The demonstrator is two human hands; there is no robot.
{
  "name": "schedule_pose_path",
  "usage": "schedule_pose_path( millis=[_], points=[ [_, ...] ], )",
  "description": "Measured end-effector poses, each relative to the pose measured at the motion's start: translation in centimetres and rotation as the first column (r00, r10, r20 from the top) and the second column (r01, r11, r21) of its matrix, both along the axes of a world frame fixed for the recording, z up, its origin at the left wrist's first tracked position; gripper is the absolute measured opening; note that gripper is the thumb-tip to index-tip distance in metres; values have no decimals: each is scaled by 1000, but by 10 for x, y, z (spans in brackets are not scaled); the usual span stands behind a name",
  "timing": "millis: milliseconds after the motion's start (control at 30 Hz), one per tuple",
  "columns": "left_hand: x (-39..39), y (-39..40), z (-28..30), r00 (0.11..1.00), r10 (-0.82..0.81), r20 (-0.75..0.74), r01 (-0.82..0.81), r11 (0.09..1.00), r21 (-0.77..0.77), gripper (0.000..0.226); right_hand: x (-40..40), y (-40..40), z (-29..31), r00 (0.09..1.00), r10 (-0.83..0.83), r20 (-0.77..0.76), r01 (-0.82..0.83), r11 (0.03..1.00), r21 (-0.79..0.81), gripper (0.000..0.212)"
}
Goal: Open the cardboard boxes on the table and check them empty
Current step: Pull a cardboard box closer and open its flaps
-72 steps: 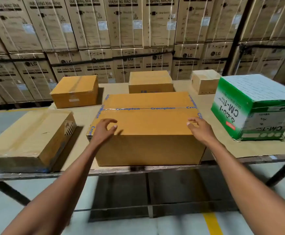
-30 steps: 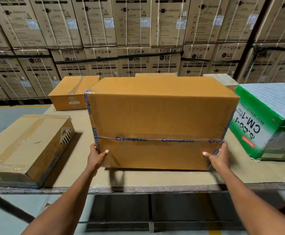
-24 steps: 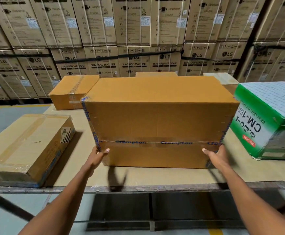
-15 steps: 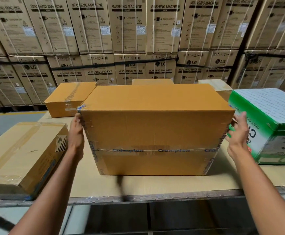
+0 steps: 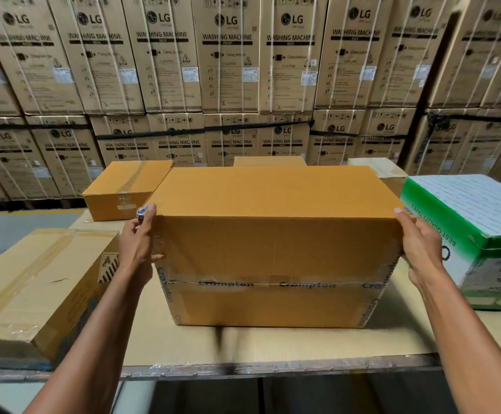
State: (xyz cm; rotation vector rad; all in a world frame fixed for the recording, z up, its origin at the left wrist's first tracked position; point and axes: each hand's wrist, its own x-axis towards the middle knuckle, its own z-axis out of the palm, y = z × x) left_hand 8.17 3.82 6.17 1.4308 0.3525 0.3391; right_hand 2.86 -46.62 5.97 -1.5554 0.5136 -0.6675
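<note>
The big box (image 5: pixel 276 234) stands mid-surface (image 5: pixel 303 342), its taped seam turned to the front. It is clasped at both upper ends: the left hand (image 5: pixel 137 246) is spread flat against the left end, the right hand (image 5: pixel 419 246) spread over the right corner. Such a hold probably serves to tip the box so the seam comes uppermost. Its far side and contents are hidden. The fingers behind both ends cannot be seen.
</note>
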Motion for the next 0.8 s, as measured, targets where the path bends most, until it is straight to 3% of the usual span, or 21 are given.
schedule_pose_path(
  millis=[100, 200, 400, 500, 633, 800],
  points=[
    [-5, 0, -2, 999, 6, 38, -6, 1000, -8, 77, -4, -2, -3, 998, 6, 68, -9, 999, 53, 65],
    [-12, -5, -8, 996, 35, 86, -27, 996, -89, 51, -19, 7, 0, 982, 39, 183, -57, 994, 93, 41],
    [-36, -11, -62, 970, -30, 241, 90, 967, -239, 7, -44, -1, -33, 952, 176, 251, -245, 928, 281, 50],
    [-50, -11, -89, 974, -25, 226, 76, 973, -217, 12, -55, -8, -58, 966, 175, 190, -228, 924, 306, 60],
    [-76, -11, -133, 983, -41, 180, 51, 997, -50, 13, -75, -8, -95, 990, 143, 13, -143, 972, 187, 69],
    [-89, 3, -207, 987, -91, -133, 111, 981, 157, 25, -91, 5, -154, 944, 68, -322, -38, 994, 98, 64]
  ],
)
